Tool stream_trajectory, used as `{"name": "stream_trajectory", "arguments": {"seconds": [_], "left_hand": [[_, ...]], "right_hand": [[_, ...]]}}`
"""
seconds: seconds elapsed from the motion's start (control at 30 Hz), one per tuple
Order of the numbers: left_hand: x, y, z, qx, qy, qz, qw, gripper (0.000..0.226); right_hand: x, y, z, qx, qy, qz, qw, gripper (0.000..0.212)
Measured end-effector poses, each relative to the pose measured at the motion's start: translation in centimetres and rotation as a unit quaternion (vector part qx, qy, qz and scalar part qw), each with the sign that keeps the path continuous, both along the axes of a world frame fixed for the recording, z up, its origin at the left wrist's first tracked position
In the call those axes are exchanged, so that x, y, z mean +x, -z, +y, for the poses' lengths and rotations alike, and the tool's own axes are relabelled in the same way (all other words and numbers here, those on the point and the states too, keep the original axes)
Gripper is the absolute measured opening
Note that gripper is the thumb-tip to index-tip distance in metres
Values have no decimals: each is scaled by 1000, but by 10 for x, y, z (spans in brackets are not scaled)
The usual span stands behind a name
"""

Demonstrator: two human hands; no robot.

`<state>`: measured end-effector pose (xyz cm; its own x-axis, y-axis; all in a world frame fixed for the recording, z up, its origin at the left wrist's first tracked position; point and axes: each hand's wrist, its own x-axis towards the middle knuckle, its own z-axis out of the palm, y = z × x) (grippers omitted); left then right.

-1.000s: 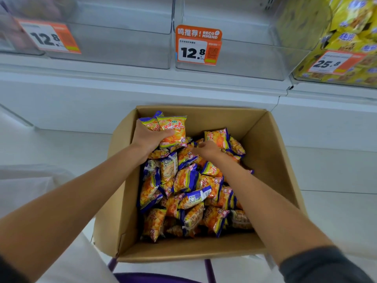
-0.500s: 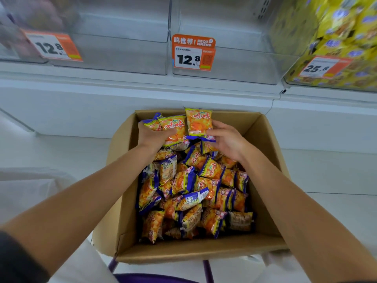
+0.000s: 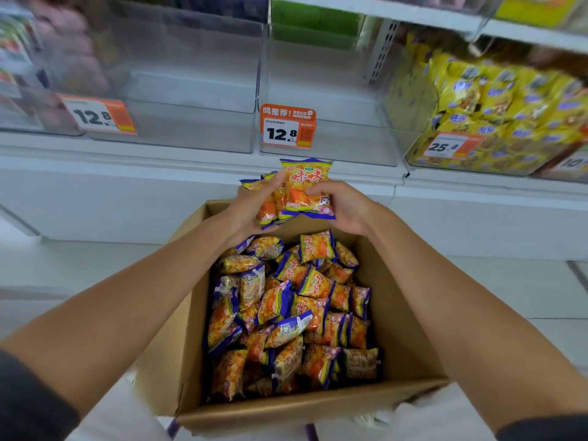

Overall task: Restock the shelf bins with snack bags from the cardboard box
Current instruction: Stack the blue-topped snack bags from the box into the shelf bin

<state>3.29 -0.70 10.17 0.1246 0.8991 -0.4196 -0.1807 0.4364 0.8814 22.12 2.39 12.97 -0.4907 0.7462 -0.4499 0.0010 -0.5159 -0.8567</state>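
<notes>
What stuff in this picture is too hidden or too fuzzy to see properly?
- Head view: how many snack bags the left hand and right hand hold; the front one covers the rest.
- Head view: the cardboard box bottom, buried under loose bags.
- Head view: small print on the middle 12.8 price tag, too tiny.
- Head view: pinkish packets at far left, blurred.

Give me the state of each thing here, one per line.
Brown cardboard box: open, many bags inside.
Left hand: grips orange snack bags, held above the box.
Right hand: grips the same bags.
Clear plastic middle bin: empty.
Clear plastic left bin: empty.
Right bin of yellow bags: full.
</notes>
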Motion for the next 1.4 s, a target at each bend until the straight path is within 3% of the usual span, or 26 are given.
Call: {"name": "stream_trajectory", "arguments": {"seconds": [0.07, 0.17, 0.27, 0.33, 0.47, 0.57, 0.6, 0.7, 0.8, 0.9, 1.03, 1.17, 1.3, 1.4], "left_hand": [[6, -9, 2, 31, 20, 21, 999, 114], [16, -31, 0, 79, 46, -8, 996, 82], [21, -53, 9, 102, 63, -26, 992, 86], [25, -64, 22, 118, 65, -14, 991, 96], [38, -102, 56, 152, 3, 60, 987, 73], [44, -126, 93, 175, -16, 131, 976, 99], [45, -129, 109, 188, -9, 147, 971, 95], [46, -134, 157, 219, 14, 181, 959, 37], [42, -129, 202, 196, 23, 206, 958, 29], [35, -114, 240, 181, 40, 202, 962, 20], [38, -94, 278, 170, -10, 182, 968, 36], [43, -72, 301, 138, -58, 173, 973, 52], [37, -42, 319, 50, -16, 188, 981, 98], [42, -60, 301, 30, -21, 236, 971, 96]], "right_hand": [[-1, -13, -3, 7, -19, 11, 1000, 28], [-2, -30, -5, 22, -19, 44, 999, 47], [3, -47, -3, 51, -17, 48, 997, 56], [6, -61, 4, 79, -27, 41, 996, 51], [9, -93, 34, 127, -5, 39, 991, 40], [12, -108, 69, 152, 32, 50, 987, 32], [14, -109, 82, 156, 39, 56, 985, 29], [17, -105, 127, 158, 49, 78, 983, 31], [15, -87, 177, 154, 54, 72, 984, 34], [8, -67, 224, 193, 39, 8, 980, 39], [-2, -48, 268, 253, -9, -75, 965, 54], [-5, -30, 296, 280, -31, -122, 952, 85], [-2, -5, 306, 268, -58, -146, 951, 100], [-3, 2, 311, 279, -44, -141, 949, 100]]}}
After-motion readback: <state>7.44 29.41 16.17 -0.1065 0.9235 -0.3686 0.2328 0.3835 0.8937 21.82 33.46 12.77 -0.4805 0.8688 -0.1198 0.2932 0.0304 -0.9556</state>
